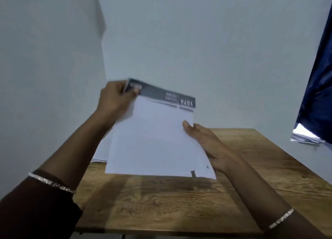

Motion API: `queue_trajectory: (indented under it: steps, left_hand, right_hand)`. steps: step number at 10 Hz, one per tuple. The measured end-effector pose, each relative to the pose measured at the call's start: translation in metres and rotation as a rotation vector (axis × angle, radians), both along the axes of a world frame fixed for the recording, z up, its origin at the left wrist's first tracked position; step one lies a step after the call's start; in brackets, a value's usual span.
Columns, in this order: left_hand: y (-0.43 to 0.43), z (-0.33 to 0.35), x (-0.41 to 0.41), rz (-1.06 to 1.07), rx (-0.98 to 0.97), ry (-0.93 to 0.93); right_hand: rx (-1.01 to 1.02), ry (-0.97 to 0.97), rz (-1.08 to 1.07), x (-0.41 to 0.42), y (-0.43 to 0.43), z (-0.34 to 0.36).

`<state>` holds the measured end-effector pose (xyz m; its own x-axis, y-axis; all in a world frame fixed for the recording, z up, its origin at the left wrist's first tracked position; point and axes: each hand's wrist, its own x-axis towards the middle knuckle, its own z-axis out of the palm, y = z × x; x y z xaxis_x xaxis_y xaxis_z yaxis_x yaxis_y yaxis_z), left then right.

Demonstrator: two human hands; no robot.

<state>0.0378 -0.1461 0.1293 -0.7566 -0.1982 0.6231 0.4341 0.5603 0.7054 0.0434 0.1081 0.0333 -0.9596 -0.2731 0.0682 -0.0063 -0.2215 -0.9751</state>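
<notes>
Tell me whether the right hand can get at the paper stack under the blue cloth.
Likely yes, once freed: nothing lies between right hand and stack, but it holds the sheaf.

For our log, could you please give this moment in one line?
left hand pinches papers; right hand holds papers; table beneath

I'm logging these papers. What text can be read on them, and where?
"1574": upside down, right end of the gray band on the sheet.
"KITCHEN": upside down beside it, blurred, so only likely.
Other print on the band: too blurred to read.
Stack at right: nothing readable.
</notes>
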Motion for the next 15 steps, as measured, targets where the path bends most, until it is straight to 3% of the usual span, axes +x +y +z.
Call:
queue_trajectory:
  steps: [1, 3, 4, 6, 7, 9, 10, 11, 13, 15]
  left_hand:
    - [-0.018, -0.044, -0.034, -0.168, -0.060, -0.224]
    - [-0.037, -0.118, -0.092, -0.130, -0.227, -0.479]
    - [-0.037, -0.134, -0.115, -0.055, -0.505, -0.554]
    - [-0.017, -0.132, -0.178, -0.024, -0.837, -0.475]
    - [0.007, -0.130, -0.205, -0.056, -0.740, -0.393]
    - [0.050, -0.148, -0.213, -0.004, -0.516, -0.412]
    - [0.058, -0.147, -0.203, 0.064, -0.540, -0.423]
    - [0.063, -0.139, -0.185, 0.096, -0.637, -0.456]
    - [0.075, -0.107, -0.151, 0.042, -0.784, -0.542]
    - [0.072, -0.047, -0.165, -0.006, -0.804, -0.410]
  right_hand:
    - [0.016, -0.092, -0.089, -0.005, -0.012, -0.016]
    - [0.428, -0.044, -0.195, -0.023, -0.021, -0.054]
    - [0.648, 0.040, -0.164, -0.035, -0.023, -0.058]
    - [1.368, 0.236, -0.158, -0.073, -0.032, -0.061]
    - [1.470, 0.270, -0.098, -0.089, -0.033, -0.064]
    - [1.324, 0.092, 0.030, -0.087, -0.029, -0.056]
    - [1.182, 0.054, 0.014, -0.084, -0.025, -0.036]
    - [1.164, 0.040, -0.095, -0.079, -0.023, -0.017]
    - [1.234, 0.088, -0.250, -0.072, -0.015, 0.010]
    - [1.290, 0.169, -0.313, -0.094, 0.009, 0.053]
